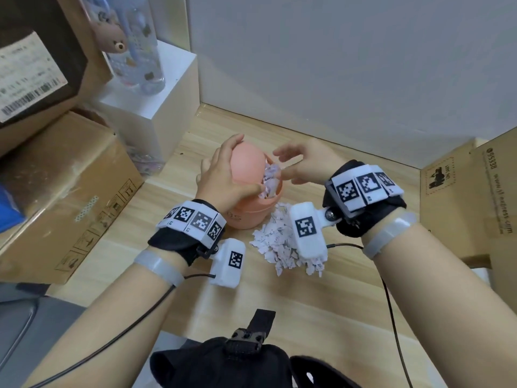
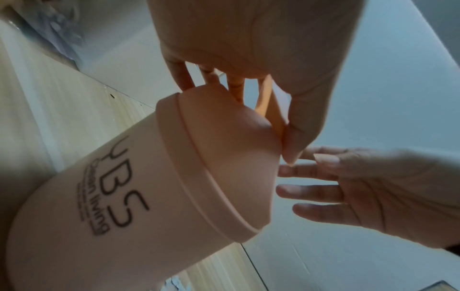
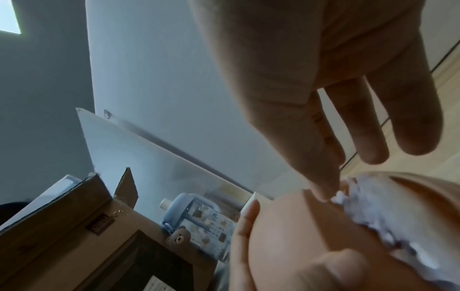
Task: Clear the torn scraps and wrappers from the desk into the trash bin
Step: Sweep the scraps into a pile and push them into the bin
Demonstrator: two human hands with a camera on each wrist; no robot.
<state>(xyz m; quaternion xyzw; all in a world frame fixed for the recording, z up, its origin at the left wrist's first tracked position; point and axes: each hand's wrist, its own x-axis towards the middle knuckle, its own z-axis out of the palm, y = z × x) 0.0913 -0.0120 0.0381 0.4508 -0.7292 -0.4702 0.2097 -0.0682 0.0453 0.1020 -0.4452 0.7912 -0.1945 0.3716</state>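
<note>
Black strap buckle (image 1: 246,338) lay nearest, at 6 o'clock. Beyond it, on the wooden desk (image 1: 321,309), a heap of torn paper scraps (image 1: 279,245) sat just beside the pink trash bin (image 1: 246,217), at its 4 o'clock. Left hand (image 1: 223,175) clasped the bin's domed swing lid (image 1: 247,158), thumb at the opening, where scraps showed. Right hand (image 1: 305,163) hovered at the opening's 3 o'clock, fingers spread, grasping nothing. Cardboard boxes (image 1: 64,189) stood at 9 o'clock.

The trash bin (image 1: 246,217) is salmon pink with dark lettering. Beside it, torn scraps (image 1: 275,245) are white with lilac print. The tabletop (image 1: 321,303) shows pale wood grain.
</note>
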